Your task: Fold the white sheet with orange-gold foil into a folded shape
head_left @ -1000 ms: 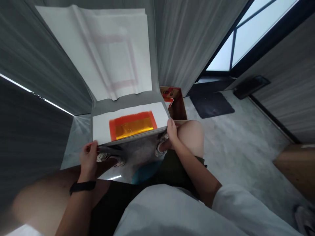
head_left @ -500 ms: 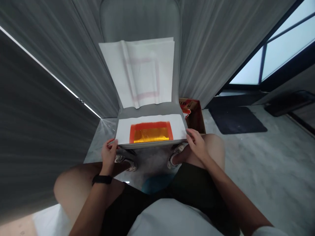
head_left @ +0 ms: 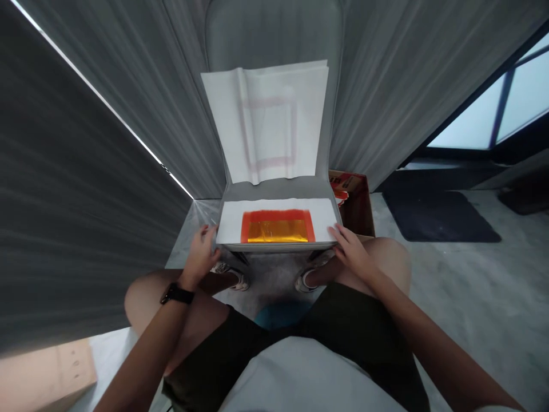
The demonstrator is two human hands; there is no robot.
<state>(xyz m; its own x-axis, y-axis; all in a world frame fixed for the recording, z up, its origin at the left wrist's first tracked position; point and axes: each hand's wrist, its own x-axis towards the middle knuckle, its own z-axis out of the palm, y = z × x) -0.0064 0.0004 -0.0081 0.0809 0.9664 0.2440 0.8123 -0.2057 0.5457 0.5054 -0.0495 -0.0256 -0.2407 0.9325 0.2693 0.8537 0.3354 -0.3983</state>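
A white sheet of paper lies on the seat of a grey chair. It bears an orange-red painted band around a shiny gold foil piece, which reaches the seat's front edge. My left hand is just off the sheet's left front corner, fingers apart and holding nothing. At the right front corner, my right hand rests its fingertips on or beside the paper's edge, fingers parted. A larger folded white sheet leans on the backrest, a faint reddish frame showing through it.
Right of the chair stands a red-brown cardboard box with torn scraps inside. A dark mat lies on the marble-like floor. Grey curtains hang close around the chair. A light wooden-looking block sits at lower left.
My left hand has come away from the paper's left corner and its fingers have parted. My right hand stays by the right corner, its fingers shifted slightly. The view has swung left.
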